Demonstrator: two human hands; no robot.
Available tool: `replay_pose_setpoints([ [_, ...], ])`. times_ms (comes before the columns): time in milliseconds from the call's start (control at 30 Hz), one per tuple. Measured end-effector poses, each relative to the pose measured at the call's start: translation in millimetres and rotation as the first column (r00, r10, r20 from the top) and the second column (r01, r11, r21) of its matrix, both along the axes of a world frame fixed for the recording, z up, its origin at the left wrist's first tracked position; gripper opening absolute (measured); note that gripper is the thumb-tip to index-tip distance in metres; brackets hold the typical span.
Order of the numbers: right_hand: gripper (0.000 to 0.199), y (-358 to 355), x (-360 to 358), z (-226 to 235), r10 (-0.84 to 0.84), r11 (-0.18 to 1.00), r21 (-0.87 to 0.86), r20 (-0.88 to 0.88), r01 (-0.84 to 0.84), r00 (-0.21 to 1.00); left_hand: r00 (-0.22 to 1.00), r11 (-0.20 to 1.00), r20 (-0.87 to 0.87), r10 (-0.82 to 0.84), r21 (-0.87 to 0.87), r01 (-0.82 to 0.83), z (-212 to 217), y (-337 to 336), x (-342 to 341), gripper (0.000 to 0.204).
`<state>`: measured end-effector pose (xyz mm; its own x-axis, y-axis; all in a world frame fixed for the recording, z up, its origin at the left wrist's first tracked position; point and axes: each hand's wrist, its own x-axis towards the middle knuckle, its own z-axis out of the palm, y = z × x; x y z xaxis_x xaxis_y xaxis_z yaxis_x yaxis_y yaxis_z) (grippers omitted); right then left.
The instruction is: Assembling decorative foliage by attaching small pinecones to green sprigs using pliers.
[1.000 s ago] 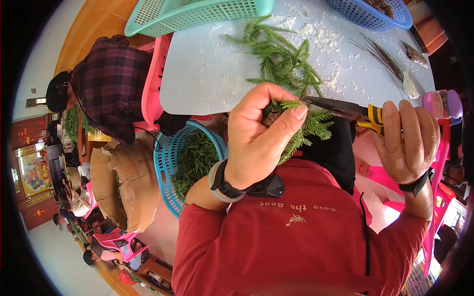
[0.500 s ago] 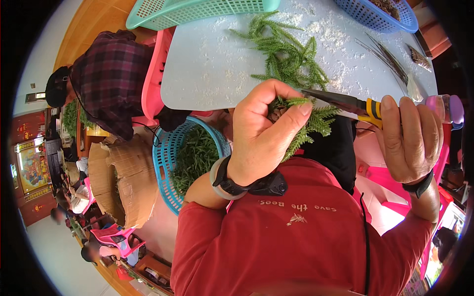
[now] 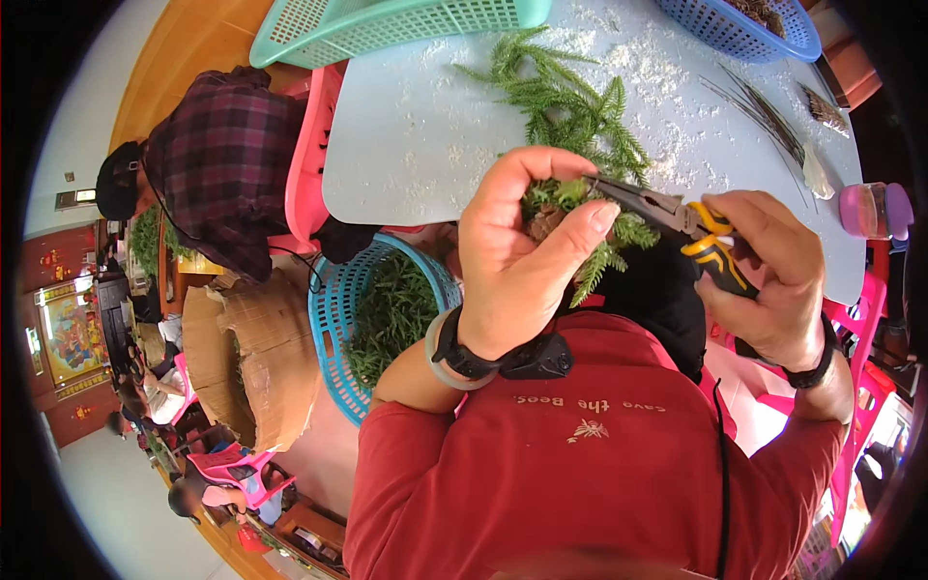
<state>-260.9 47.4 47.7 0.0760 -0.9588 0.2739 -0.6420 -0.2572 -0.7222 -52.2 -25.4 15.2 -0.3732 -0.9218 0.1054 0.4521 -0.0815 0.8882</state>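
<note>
Between the thumb and fingers of my left hand (image 3: 507,266) is a small brown pine cone (image 3: 543,224) with green artificial pine sprigs (image 3: 607,263) around it, partly hidden by my thumb. My right hand (image 3: 778,275) is wrapped round the yellow and black handles of long-nosed pliers (image 3: 667,205). Their metal jaws point left and reach the top of the bundle, by my left fingertips. Whether the jaws grip anything there is too small to tell. Just beyond my hands, loose green sprigs (image 3: 561,92) lie in a heap on the pale table (image 3: 406,145).
Thin dark wires (image 3: 764,116) and a purple-lidded jar (image 3: 875,210) are at the table's right. A green basket (image 3: 396,24) and a blue basket (image 3: 739,43) stand at its far side. A blue tub of greenery (image 3: 324,319), a cardboard box (image 3: 266,358) and a seated person (image 3: 227,155) are left.
My right hand has moved left and turned, its fingers now curled round the pliers' handles. The handles have come further apart. My left hand still holds the pine cone bundle.
</note>
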Motion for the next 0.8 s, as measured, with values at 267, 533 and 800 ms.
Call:
replay_pose_setpoints([
  [267, 0.051, -3.6, -0.7, 4.9, 0.05, 0.922, 0.364, 0.231, -0.134, 0.972, 0.997, 0.985, 0.065, 0.043, -0.167, -0.032, -0.3, -2.6, 9.0, 0.02],
  [533, 0.058, 0.3, -6.3, 0.4, 0.07, 0.997, -0.015, 0.01, -0.07, 0.998, 0.995, 0.977, 0.084, 0.058, -0.209, -0.039, 2.6, -0.9, 9.7, 0.022],
  [800, 0.059, 0.4, -5.6, 1.3, 0.121, 0.991, 0.052, 0.068, -0.125, 0.99, 0.972, 0.956, 0.191, 0.135, -0.282, -0.077, 4.8, 2.7, 7.4, 0.026],
])
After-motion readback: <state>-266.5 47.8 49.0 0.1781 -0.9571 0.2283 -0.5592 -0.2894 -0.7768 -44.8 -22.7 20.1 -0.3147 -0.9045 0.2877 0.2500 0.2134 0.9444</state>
